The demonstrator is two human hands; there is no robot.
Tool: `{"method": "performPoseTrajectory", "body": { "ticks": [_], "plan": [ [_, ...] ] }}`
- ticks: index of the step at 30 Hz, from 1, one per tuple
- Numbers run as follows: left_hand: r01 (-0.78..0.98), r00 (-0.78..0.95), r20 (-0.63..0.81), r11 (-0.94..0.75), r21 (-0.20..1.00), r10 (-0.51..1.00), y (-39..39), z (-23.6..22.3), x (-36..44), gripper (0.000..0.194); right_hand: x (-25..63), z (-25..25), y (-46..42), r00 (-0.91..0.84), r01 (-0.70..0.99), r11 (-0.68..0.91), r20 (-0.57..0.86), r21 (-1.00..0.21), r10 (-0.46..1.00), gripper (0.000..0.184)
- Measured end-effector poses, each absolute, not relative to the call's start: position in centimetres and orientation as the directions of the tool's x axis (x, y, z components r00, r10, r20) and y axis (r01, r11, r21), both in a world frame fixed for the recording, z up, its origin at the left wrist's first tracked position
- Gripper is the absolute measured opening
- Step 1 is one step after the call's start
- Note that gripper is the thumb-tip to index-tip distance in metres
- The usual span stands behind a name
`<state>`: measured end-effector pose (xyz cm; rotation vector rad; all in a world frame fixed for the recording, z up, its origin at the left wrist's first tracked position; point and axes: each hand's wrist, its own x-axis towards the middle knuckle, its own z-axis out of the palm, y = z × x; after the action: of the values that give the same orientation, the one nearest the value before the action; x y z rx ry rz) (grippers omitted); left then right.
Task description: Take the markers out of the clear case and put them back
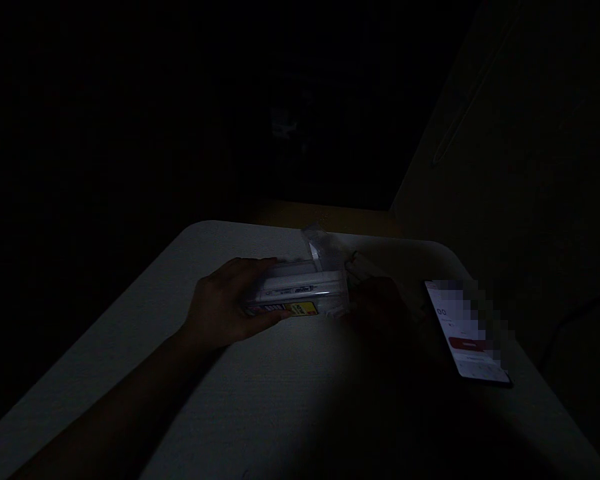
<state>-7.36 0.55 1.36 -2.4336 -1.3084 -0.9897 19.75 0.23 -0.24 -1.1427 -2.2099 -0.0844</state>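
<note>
A clear plastic case (300, 283) with a printed strip and a yellow label lies on its side over the white table. My left hand (220, 303) grips its left end, thumb along the near edge and fingers over the far side. Crinkled transparent film (325, 243) sticks up behind the case's right half. At the right end of the case is my right hand (380, 297), deep in shadow. Its fingers cannot be made out, nor whether it holds anything. What is inside the case is too dim to tell.
A phone (463, 340) with its screen lit lies near the right edge of the white table (240, 393), whose corners are rounded. A wall (530, 167) with a hanging cord rises on the right. Darkness hides most of the surroundings.
</note>
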Motion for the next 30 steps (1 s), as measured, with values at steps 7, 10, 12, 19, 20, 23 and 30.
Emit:
{"method": "performPoseTrajectory", "body": {
  "ticks": [7, 10, 12, 19, 20, 23, 30],
  "plan": [
    [0.825, 0.355, 0.631, -0.548, 0.135, 0.690, 0.6, 1.2, -7.4, 0.066, 19.9, 0.6, 0.1, -0.246, 0.676, 0.598, 0.633, -0.431, 0.734, 0.020],
    [0.845, 0.333, 0.626, -0.518, 0.134, 0.705, 0.6, 1.1, -7.4, 0.067, 20.0, 1.0, 0.1, -0.202, 0.642, 0.588, 0.631, -0.492, 0.749, 0.012],
    [0.855, 0.308, 0.629, -0.498, 0.146, 0.714, 0.6, 0.9, -7.4, 0.067, 20.2, 1.2, 0.0, -0.207, 0.649, 0.589, 0.634, -0.481, 0.745, 0.009],
    [0.858, 0.237, 0.629, -0.463, 0.222, 0.740, 0.6, 0.6, -7.3, 0.067, 21.3, 1.7, -0.4, -0.219, 0.765, 0.549, 0.664, -0.337, 0.714, 0.028],
    [0.857, 0.236, 0.629, -0.464, 0.224, 0.740, 0.6, 0.6, -7.3, 0.067, 21.4, 1.6, -0.4, -0.236, 0.781, 0.541, 0.656, -0.311, 0.717, 0.029],
    [0.855, 0.238, 0.631, -0.468, 0.224, 0.738, 0.6, 0.6, -7.3, 0.067, 21.4, 1.4, -0.2, -0.292, 0.815, 0.522, 0.601, -0.250, 0.744, 0.031],
    [0.856, 0.240, 0.635, -0.469, 0.219, 0.734, 0.5, 0.6, -7.1, 0.069, 20.4, 0.7, -0.2, -0.353, 0.738, 0.621, 0.634, -0.264, 0.688, 0.038]
  ]
}}
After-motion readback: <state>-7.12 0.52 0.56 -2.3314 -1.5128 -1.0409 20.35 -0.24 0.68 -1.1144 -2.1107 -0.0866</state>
